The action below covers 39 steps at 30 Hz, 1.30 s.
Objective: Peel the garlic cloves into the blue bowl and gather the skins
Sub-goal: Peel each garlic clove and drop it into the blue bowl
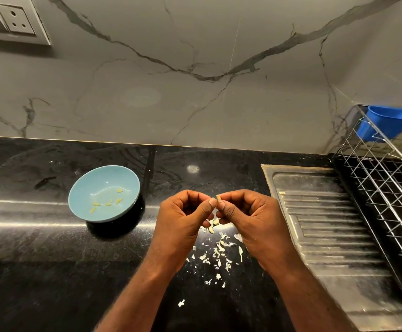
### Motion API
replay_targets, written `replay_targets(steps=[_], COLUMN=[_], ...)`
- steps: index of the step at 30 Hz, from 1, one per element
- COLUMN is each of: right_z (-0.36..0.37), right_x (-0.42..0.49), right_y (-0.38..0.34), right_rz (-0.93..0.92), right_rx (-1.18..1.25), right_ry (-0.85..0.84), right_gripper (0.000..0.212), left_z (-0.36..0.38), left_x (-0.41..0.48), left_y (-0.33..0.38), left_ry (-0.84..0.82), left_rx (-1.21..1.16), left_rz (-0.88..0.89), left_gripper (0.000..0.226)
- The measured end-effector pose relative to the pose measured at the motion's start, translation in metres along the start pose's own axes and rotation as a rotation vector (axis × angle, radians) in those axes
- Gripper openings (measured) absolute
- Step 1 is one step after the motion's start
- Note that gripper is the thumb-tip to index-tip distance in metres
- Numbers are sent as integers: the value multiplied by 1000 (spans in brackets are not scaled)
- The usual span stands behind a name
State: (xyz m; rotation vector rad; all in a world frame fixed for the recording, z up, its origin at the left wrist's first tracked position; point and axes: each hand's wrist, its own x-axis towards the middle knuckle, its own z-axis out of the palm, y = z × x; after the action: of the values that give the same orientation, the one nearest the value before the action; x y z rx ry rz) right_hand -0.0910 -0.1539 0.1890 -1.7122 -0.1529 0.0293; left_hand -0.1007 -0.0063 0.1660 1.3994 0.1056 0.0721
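Sitting on the black counter [51, 259], the blue bowl [81, 190] is on the left. The left hand [183, 219] and the right hand [250, 216] meet to its right above a scatter of skins [219, 250], and both pinch one small garlic clove [218, 198] between thumb and fingers

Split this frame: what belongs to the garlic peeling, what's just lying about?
Job: left hand and right hand pinching a garlic clove; blue bowl holding peeled cloves; skins on the counter.
Lying about: wire rack, blue cup, drainboard, wall socket.
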Motion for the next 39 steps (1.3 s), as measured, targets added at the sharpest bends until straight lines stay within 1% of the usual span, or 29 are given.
replay_targets(steps=[3,6,8,11,13,14,18,21,26,31,33,39], right_z=[-2,-5,-5,-6,-6,-6,-8,-10,-10,-10,-9,-7], right_x=[0,2,3,3,1,1,1,2,3,3,3,4], right_y=[-1,2,4,7,6,5,-4,-6,-6,-5,-6,-7], right_rz=[-33,-122,-197,-250,-234,-205,-63,-14,13,27,25,6], right_rx=[-125,-362,-494,-570,-545,-494,-174,-56,26,33,41,67], right_ry=[-20,-18,-22,-39,-52,-55,-66,-67,-49,-47,-44,-21], right_gripper=[7,13,12,14,15,16,19,14,12,12,15,15], left_z=[-1,-1,-1,-2,-3,-3,-4,-3,-7,-6,-6,-3], left_x=[-1,0,0,0,0,0,-1,-2,-1,0,0,-1], left_y=[1,2,2,2,2,3,7,12,12,14,14,12], left_ry=[-40,-48,-34,-33,-42,-44,-81,-114,-169,-201,-205,-168], left_rx=[44,75,96,131,144,145,182,150,117,36,-6,-81], left_rz=[20,24,24,28,32,37,68,71,42,19,4,-3], left_gripper=[8,11,10,6,5,5,3,12,8,23,22,17])
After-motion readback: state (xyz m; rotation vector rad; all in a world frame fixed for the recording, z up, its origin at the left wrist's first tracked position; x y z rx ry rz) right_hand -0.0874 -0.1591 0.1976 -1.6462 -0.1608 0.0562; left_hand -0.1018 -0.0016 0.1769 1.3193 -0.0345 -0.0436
